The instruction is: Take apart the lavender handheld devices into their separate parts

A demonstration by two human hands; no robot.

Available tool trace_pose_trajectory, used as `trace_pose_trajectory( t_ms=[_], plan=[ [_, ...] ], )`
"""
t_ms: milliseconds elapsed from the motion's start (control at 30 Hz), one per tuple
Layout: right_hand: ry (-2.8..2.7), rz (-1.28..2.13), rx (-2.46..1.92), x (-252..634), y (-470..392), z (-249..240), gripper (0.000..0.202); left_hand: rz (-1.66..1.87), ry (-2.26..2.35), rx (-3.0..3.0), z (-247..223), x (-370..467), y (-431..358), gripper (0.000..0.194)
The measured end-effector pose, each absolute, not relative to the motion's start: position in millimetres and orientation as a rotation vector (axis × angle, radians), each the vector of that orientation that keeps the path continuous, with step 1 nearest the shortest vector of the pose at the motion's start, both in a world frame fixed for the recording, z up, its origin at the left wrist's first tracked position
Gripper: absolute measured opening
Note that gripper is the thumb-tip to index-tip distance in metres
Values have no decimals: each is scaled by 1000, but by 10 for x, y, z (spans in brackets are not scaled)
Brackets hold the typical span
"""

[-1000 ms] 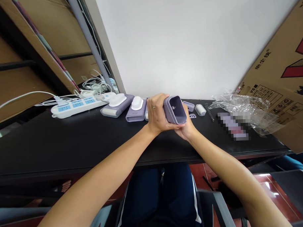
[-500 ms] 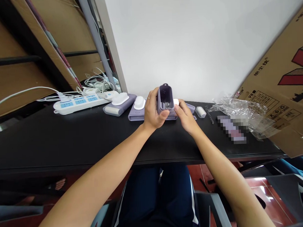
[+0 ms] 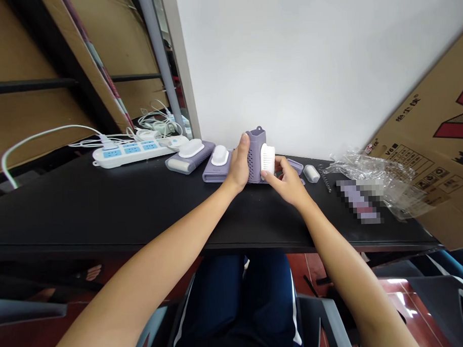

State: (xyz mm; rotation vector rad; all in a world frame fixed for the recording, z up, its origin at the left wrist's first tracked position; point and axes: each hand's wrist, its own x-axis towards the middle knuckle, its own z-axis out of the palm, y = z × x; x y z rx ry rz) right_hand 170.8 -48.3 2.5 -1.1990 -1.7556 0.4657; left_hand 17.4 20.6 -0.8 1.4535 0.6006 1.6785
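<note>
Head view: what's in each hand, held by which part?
Left hand holds the purple case by its left side; right hand holds the white ridged piece by its right and lower edges, against the case.

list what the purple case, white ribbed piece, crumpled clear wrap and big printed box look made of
Purple case: probably moulded plastic, matte, with even colour and rows of small hole-like dots.
White ribbed piece: likely plastic too, with regular ridges.
Crumpled clear wrap: apparently thin plastic film, glossy, its creases catching light.
Printed box: seemingly cardboard, dull, with a flat brown face.
</note>
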Motion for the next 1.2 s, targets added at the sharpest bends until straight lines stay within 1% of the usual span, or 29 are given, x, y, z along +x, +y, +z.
trace_pose_trajectory(
  t_ms=[333,633,900,1000,1100,1200],
  plan=[
    [-1788,512,-1275,1734,-465,36,40,1584,562,1589,44,103,118,70],
    [-1779,495,-1265,1731,-478,49,44,1590,573,1559,83,95,112,71],
    [-1629,598,-1188,1906,-331,19,51,1618,609,1508,62,75,177,73],
    [-1597,421,-1361,2114,-299,63,52,1657,628,1473,75,72,195,76],
    [-1597,188,-1652,2319,-342,162,52,1677,628,1435,93,61,203,78],
    [-1637,59,-1944,2441,-407,250,50,1696,614,1421,99,52,207,79]
  ],
)
